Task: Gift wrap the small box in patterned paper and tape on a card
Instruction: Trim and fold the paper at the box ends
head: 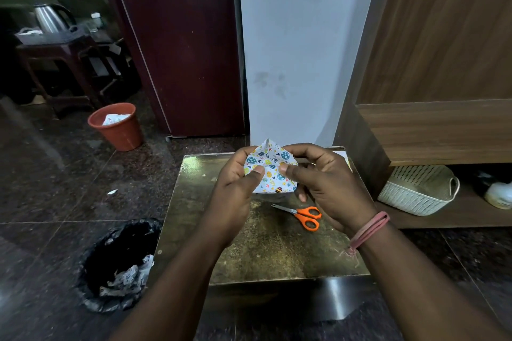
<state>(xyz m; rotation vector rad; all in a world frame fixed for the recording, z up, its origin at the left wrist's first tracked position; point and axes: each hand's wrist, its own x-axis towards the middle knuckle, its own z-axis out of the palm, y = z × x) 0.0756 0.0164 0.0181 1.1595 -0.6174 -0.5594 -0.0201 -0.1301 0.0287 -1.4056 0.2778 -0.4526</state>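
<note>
1. I see the small box [270, 171], wrapped in egg-patterned paper, held up above the far half of the gold table [263, 252].
2. Left hand [238, 183] grips its left side, fingers curled, thumb pressing the front fold.
3. Right hand [324, 183] grips the right side likewise, thumb on the paper; a pink band sits at its wrist.
4. A paper point sticks up at the top. The hands hide the box's sides.
5. Orange scissors [303, 216] lie on the table just below the right hand.
6. Black-lined bin [119, 266] left of the table; terracotta bucket [117, 126] farther off; white basket [418, 194] on the shelf at right.
</note>
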